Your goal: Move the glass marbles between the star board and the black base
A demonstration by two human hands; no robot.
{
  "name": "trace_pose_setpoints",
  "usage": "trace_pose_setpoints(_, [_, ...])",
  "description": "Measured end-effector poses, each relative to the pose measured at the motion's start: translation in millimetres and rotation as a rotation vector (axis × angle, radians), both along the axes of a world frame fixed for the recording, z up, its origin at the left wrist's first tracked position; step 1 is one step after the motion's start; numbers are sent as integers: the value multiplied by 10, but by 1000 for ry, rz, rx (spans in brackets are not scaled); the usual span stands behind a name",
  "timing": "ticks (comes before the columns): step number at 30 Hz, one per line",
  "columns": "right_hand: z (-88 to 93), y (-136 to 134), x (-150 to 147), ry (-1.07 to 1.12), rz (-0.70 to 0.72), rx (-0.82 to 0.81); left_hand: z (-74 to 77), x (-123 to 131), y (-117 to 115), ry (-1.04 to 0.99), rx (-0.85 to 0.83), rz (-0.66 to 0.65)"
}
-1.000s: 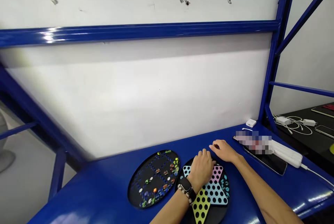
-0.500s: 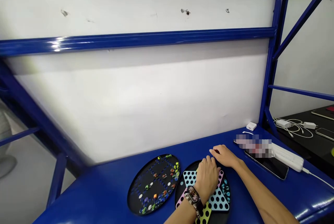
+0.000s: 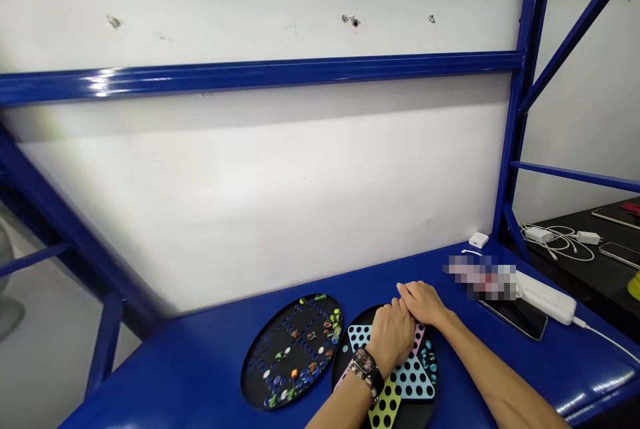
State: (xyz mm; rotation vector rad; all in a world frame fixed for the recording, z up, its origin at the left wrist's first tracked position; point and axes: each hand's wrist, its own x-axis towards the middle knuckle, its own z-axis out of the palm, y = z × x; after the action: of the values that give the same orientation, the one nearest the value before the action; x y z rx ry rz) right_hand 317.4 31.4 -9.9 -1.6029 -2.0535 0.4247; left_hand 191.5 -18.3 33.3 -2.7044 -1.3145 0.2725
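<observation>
A round black Chinese checkers board (image 3: 411, 382) with a star of blue, pink and yellow points lies at the table's front. Over its upper part is my left hand (image 3: 393, 332), fingers bent and closed, with a watch and a beaded bracelet on the wrist. My right hand (image 3: 423, 303) is closed at the board's far edge, and its fingertips meet those of the left. Whatever lies under or between the fingers is hidden. Teal marbles (image 3: 429, 362) sit in the board's right rim.
Left of it, another round black board (image 3: 255, 355) carries marbles of several colours and an orange die (image 3: 295, 373). To the right are a phone (image 3: 520, 322), a white power strip (image 3: 547, 299) with a cable, and a white adapter (image 3: 479, 240). Blue frame bars (image 3: 280, 72) enclose the table.
My right hand has moved left and down slightly, so its fingers now meet my left hand. My left hand stays over the board. The view has shifted a little.
</observation>
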Motion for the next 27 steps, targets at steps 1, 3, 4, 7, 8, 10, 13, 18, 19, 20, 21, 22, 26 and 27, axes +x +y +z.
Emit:
trace_pose_setpoints(1, [-14,1,-8,-4,-11,2,1,5,9,10,-11,-4])
trace_pose_setpoints(3, [-42,1,-26,-13,-35,7,-7,10,27,16,-19,-1])
trace_pose_setpoints(4, [-54,0,-34,-16,-45,11,-14,9,37,14,-20,1])
trace_pose_setpoints(7, [-75,0,-55,-21,-67,24,-39,-1,71,10,-18,13])
trace_pose_setpoints(8, [-76,2,-59,-18,-68,28,-45,-5,84,9,-17,18])
trace_pose_setpoints(10, [-70,6,-61,-1,-65,35,-51,-10,111,10,-16,29])
trace_pose_setpoints(13, [-58,15,-59,45,-73,32,-43,-8,147,13,-21,37])
trace_pose_setpoints(18, [-84,43,-55,127,-87,47,-31,-20,164,-2,-26,10])
trace_pose_setpoints(19, [-99,57,-56,150,-88,51,-35,-28,162,-8,-27,4])
trace_pose_setpoints(20, [-116,74,-57,177,-94,52,-42,-37,159,-16,-26,2])
trace_pose_setpoints(21, [-134,94,-58,207,-101,54,-50,-46,157,-26,-22,6])
trace_pose_setpoints(22, [-150,113,-60,239,-108,56,-60,-55,155,-39,-16,17])
trace_pose_setpoints(26, [-175,158,-61,341,-132,48,-86,-76,158,-104,1,87])
trace_pose_setpoints(27, [-171,158,-60,353,-136,40,-85,-77,160,-121,-6,95])
